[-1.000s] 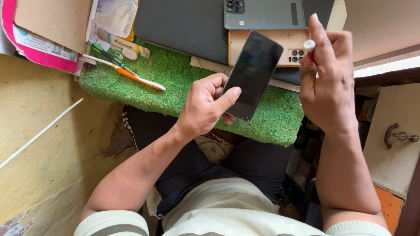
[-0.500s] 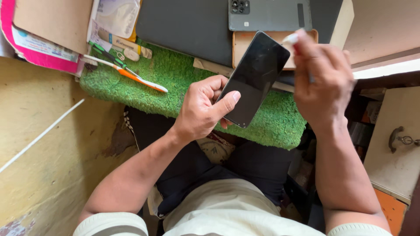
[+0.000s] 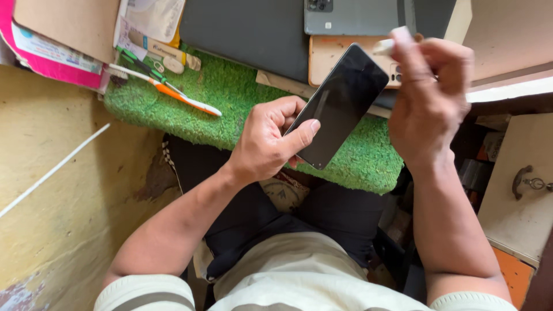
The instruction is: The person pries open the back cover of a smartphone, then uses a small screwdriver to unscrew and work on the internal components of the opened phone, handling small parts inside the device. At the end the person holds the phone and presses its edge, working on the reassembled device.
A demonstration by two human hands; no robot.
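My left hand (image 3: 271,141) grips a black smartphone (image 3: 340,101) by its lower end, screen up and dark, tilted over a green grass-like mat (image 3: 230,98). My right hand (image 3: 429,98) is closed on a small white tube-like object (image 3: 391,43) held just beside the phone's top right corner. Its tip sits close to the phone's edge; whether it touches I cannot tell.
A grey phone (image 3: 357,14) lies back-up on a dark pad, with an orange-cased phone (image 3: 328,57) below it. An orange and a green screwdriver (image 3: 173,92) rest on the mat's left. Pink packaging and cardboard (image 3: 52,40) sit at upper left; a drawer with a handle (image 3: 527,181) is at right.
My right hand has come down and left, bringing the small white object from above the phone to its top corner. The left hand tilted the phone slightly upward.
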